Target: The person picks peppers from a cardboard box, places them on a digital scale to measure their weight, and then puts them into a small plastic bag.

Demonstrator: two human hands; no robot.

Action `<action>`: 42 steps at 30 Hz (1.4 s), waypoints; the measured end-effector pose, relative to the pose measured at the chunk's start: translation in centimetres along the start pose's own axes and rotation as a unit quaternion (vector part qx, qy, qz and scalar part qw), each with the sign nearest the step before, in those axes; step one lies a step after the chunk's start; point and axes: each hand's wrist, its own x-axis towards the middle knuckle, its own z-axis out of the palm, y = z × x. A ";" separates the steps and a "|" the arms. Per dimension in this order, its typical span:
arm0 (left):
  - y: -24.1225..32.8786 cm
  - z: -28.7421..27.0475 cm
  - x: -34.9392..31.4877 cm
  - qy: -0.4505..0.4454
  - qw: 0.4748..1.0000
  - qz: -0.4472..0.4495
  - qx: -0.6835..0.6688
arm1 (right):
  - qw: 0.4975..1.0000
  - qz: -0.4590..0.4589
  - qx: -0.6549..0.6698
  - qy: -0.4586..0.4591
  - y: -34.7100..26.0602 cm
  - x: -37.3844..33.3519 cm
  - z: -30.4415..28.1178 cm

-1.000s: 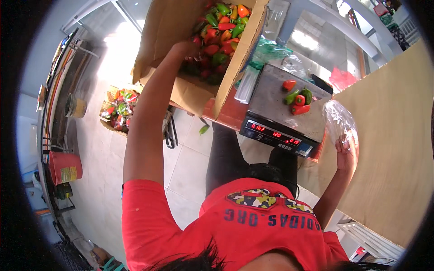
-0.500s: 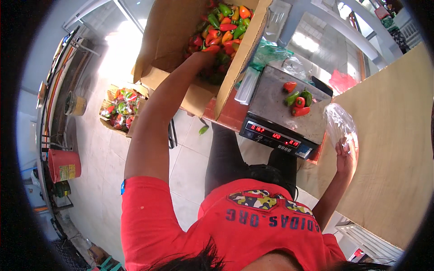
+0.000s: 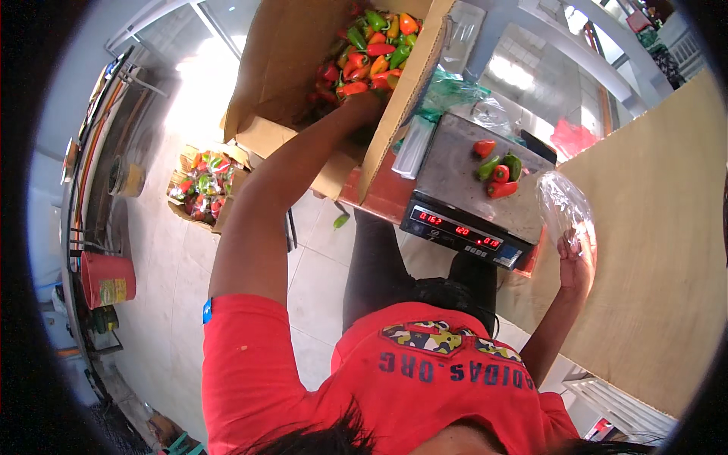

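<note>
My left arm reaches into a large cardboard box (image 3: 267,57) of red, green and orange peppers (image 3: 379,50). Down among the peppers is my left hand (image 3: 365,108), its fingers hidden in the shadow by the box wall. On the right, my right hand (image 3: 578,258) is closed on a clear plastic bag (image 3: 563,199), which stands up above the fingers beside the scale. Several peppers (image 3: 499,176), red and green, lie on the metal plate of a digital scale (image 3: 447,174) with a lit red display.
Green and clear plastic bags (image 3: 447,92) lie between box and scale. A smaller box of bagged peppers (image 3: 203,188) sits on the floor at left, with a loose green pepper (image 3: 341,221) nearby. A red bucket (image 3: 108,277) stands farther left; a large tan board (image 3: 652,250) fills the right side.
My left hand has shifted slightly right and lower inside the box. My right hand and the plastic bag have moved a little left, toward the scale.
</note>
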 end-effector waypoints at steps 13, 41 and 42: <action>-0.7 -13.5 -10.9 -0.059 0.780 0.097 -0.616 | 0.998 -0.004 0.012 0.066 -0.6 -1.1 -2.0; 21.8 13.5 -7.9 0.332 0.911 0.029 -0.243 | 0.990 -0.062 0.077 0.105 -1.0 -3.7 -6.9; 21.5 13.4 -8.0 0.369 0.908 0.044 -0.193 | 0.991 -0.060 0.075 0.097 -1.0 -3.6 -6.8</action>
